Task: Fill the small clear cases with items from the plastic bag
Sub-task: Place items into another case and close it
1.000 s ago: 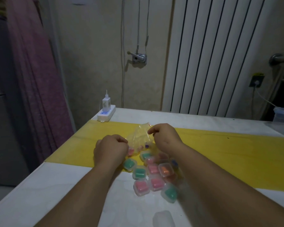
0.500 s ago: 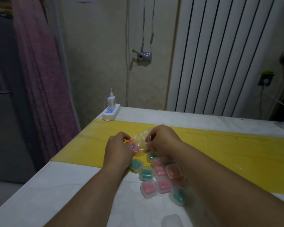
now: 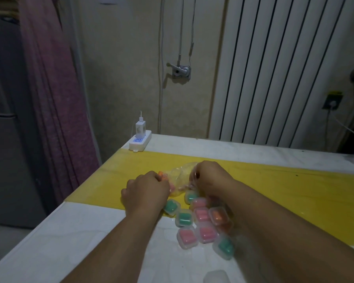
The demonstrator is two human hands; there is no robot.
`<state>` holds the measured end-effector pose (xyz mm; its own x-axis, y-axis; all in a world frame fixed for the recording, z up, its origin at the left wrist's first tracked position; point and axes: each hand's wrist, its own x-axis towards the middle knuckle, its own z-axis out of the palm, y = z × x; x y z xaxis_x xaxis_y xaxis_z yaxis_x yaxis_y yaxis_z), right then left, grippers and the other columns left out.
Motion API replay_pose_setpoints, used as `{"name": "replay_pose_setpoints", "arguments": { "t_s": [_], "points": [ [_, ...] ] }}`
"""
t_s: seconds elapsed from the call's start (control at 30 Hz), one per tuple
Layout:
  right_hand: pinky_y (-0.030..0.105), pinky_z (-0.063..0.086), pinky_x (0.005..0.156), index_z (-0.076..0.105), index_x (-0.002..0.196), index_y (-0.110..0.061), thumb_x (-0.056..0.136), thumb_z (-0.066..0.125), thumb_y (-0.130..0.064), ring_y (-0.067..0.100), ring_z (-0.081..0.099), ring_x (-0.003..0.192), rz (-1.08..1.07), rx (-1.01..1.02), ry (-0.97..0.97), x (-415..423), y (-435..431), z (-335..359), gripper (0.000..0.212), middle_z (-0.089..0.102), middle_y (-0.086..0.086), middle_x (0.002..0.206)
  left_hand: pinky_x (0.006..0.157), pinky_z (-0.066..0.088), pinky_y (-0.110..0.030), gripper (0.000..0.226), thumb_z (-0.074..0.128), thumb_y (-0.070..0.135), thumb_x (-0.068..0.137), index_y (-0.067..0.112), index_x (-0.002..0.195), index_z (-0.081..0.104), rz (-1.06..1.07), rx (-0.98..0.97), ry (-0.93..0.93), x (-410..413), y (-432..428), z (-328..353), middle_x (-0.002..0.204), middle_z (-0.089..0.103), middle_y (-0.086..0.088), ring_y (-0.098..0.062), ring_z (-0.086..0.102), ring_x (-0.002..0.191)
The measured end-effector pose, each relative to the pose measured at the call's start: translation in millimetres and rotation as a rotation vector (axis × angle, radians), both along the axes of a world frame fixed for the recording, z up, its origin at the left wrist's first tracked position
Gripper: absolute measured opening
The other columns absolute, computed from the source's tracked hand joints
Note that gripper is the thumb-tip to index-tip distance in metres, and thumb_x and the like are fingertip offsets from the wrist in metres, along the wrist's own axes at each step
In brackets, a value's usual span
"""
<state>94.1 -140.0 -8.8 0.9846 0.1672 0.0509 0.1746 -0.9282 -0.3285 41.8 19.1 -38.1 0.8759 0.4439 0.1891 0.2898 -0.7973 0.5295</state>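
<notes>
I have both hands curled on the plastic bag [image 3: 180, 178] at frame centre, left hand [image 3: 145, 193] and right hand [image 3: 209, 176] pinching opposite edges, probably to spread its mouth. Filled clear cases [image 3: 200, 221] cluster just below on the tabletop [image 3: 70, 242].

Plastic bag [image 3: 181, 176] on table [image 3: 90, 237] between hands; cases [image 3: 201, 221] clustered before it; power strip [image 3: 140, 142] behind.

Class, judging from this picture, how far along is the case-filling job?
Done: a cluster of filled cases holding pink, green and orange items lies on the table. In hand: the left hand and right hand both grip the bag, which still holds items. Left: an apparently empty case at the near edge.
</notes>
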Motion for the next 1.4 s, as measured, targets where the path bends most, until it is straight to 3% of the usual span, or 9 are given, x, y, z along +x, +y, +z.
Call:
{"name": "replay_pose_setpoints", "arguments": {
  "t_s": [0.17,0.33,0.43,0.63,0.77,0.9,1.0,1.2,1.4],
  "points": [
    [0.042,0.059,0.08,0.071,0.069,-0.015,0.078,0.061,-0.005,0.025,0.071,0.082,0.034,0.191,-0.024,1,2,2,0.017,0.073,0.006,0.083,0.086,0.037,-0.038,0.026,0.05,0.046,0.093,0.039,0.112,0.066,-0.039,0.068,0.042,-1,-1,0,0.112,0.065,0.006,-0.022,0.05,0.107],
    [0.022,0.05,0.078,0.075,0.086,-0.021,0.083,0.058,-0.003,0.015,0.064,0.089,0.159,0.009,0.028,-6,-2,0,0.024,0.072,-0.003,0.097,0.084,0.037,-0.037,0.023,0.05,0.045,0.094,0.036,0.108,0.067,-0.049,0.09,0.029,-1,-1,-1,0.11,0.064,0.005,-0.022,0.051,0.105],
    [0.023,0.05,0.077,0.07,0.082,-0.025,0.085,0.062,-0.01,0.016,0.062,0.088,0.147,0.013,0.004,-4,-1,-4,0.017,0.068,-0.005,0.095,0.083,0.043,-0.036,0.018,0.053,0.038,0.094,0.032,0.103,0.066,-0.087,0.006,-0.054,1,-2,-4,0.11,0.06,0.0,-0.023,0.053,0.1],
    [0.023,0.049,0.069,0.067,0.087,-0.02,0.085,0.064,-0.018,0.013,0.061,0.08,0.056,0.406,-0.187,-4,2,2,0.004,0.067,-0.006,0.085,0.072,0.039,-0.029,0.011,0.055,0.03,0.096,0.023,0.1,0.063,-0.14,-0.21,-0.196,2,-4,-3,0.105,0.045,-0.001,-0.017,0.049,0.081],
    [0.023,0.041,0.05,0.068,0.092,-0.01,0.089,0.05,-0.005,0.013,0.053,0.056,0.076,0.658,0.084,-6,11,7,0.02,0.064,0.007,0.079,0.071,0.038,-0.027,0.01,0.054,0.026,0.097,0.022,0.102,0.061,-0.218,-0.28,-0.247,1,-7,-3,0.107,0.048,-0.001,-0.012,0.048,0.08],
    [0.024,0.038,0.045,0.063,0.071,-0.006,0.08,0.042,0.006,0.023,0.05,0.056,0.034,0.875,0.329,-4,17,2,0.026,0.059,0.021,0.077,0.069,0.039,-0.026,0.009,0.058,0.018,0.094,0.026,0.091,0.061,-0.259,-0.347,-0.289,3,-6,-3,0.103,0.055,0.001,-0.008,0.049,0.08],
    [0.022,0.034,0.042,0.062,0.072,-0.003,0.076,0.04,0.009,0.018,0.047,0.05,-0.05,0.981,0.444,-5,21,2,0.025,0.06,0.024,0.083,0.063,0.038,-0.024,0.015,0.061,0.015,0.091,0.028,0.085,0.06,-0.232,-0.382,-0.3,7,-4,-6,0.102,0.061,0.001,-0.009,0.055,0.081],
    [0.016,0.023,0.041,0.061,0.077,-0.006,0.087,0.029,0.005,0.009,0.032,0.044,-0.194,0.928,0.636,-11,23,17,0.035,0.049,0.007,0.064,0.066,0.045,-0.029,0.013,0.07,0.018,0.085,0.029,0.085,0.061,-0.196,-0.429,-0.277,11,-2,-9,0.099,0.064,-0.002,-0.016,0.061,0.083],
    [0.022,0.02,0.048,0.064,0.082,-0.007,0.082,0.043,-0.002,0.011,0.027,0.049,-0.137,0.859,0.611,-18,19,25,0.022,0.04,0.004,0.061,0.064,0.045,-0.029,0.014,0.072,0.023,0.082,0.032,0.08,0.061,-0.193,-0.427,-0.255,12,-2,-11,0.095,0.066,-0.003,-0.018,0.062,0.081]
  ]
}}
